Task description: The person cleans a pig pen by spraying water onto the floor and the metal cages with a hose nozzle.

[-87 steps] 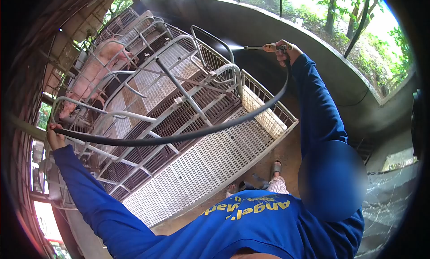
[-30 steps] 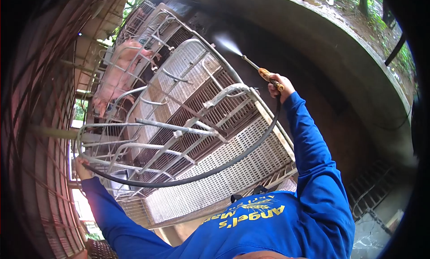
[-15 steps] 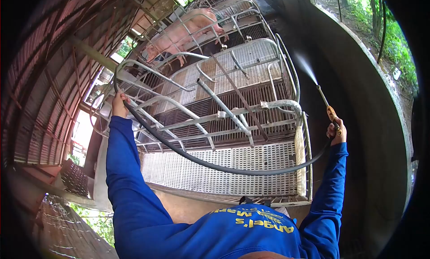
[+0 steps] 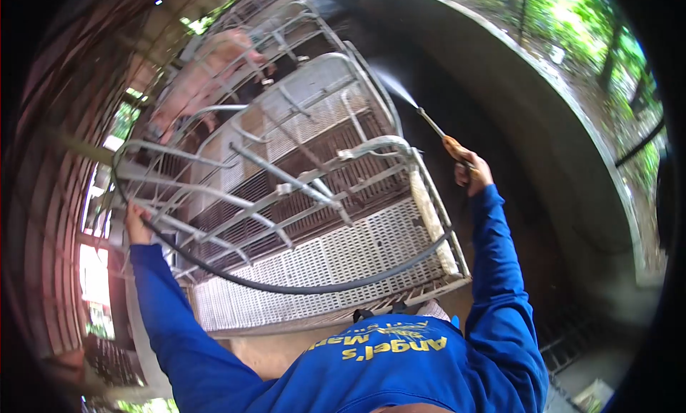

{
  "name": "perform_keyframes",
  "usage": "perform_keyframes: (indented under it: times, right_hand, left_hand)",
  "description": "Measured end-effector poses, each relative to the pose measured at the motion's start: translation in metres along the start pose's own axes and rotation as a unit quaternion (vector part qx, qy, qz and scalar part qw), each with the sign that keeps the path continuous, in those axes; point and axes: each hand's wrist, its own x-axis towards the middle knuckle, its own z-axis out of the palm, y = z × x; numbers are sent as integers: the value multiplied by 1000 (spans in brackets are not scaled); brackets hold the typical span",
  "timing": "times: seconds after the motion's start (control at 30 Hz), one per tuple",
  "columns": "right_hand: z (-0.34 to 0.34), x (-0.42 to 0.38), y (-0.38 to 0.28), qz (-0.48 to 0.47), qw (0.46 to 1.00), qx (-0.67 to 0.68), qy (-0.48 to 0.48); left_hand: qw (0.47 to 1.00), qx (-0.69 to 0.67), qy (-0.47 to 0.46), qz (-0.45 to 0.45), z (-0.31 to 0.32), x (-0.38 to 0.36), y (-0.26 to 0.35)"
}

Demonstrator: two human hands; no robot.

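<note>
black hose (image 4: 314,290) in closed left grip (image 4: 137,224) | spray gun (image 4: 451,146) in closed right grip (image 4: 474,173) | metal rails (image 4: 277,171) between, pig (image 4: 196,81) beyond

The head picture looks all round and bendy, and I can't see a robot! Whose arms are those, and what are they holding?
There is no robot here. A person wears one camera on their head, and it looks forward and down. That is why you see their own blue shirt at the bottom, with an arm stretching out on each side.

The right hand holds a spray gun, and white spray shoots from its tip. The left hand holds part of a long dark hose, which sags in a big curve between the hands.

Behind the hose is a pen made of metal bars. Its floor has pale panels full of little holes. Farther back, behind more bars, is a pink pig.
</note>
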Motion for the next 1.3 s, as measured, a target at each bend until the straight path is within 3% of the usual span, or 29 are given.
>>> perform_keyframes:
  times: [0.1, 0.5, 0.6, 0.73, 0.9, 1.03, 1.13, 1.3]
  right_hand:
    - [8, -9, 0, -41, 999, -4, 16]
    - [19, 8, 8, -76, 995, 57, 7]
    - [16, 8, 11, -80, 995, 23, 51]
    - [-4, -6, 12, 29, 997, 30, 68]
    - [-13, 1, 19, -59, 994, 34, 84]
    - [-18, 8, 22, -55, 995, 48, 63]
    - [-22, 8, 24, -47, 995, 28, 83]
    - [-39, -8, 8, 73, 995, 59, -18]
  left_hand:
    - [998, -40, -45, -2, -13, 9, -7]
    - [998, -59, -29, -23, -10, -2, -9]
    - [997, -62, -45, -28, -8, -5, -5]
    - [998, -43, -24, -26, -3, -8, -6]
    - [998, -45, -40, -20, 2, -1, -13]
    - [998, -44, -1, -41, 7, 6, -17]
    - [998, -46, -45, -18, 11, -3, -12]
    - [998, -46, 15, -30, 13, -5, -17]
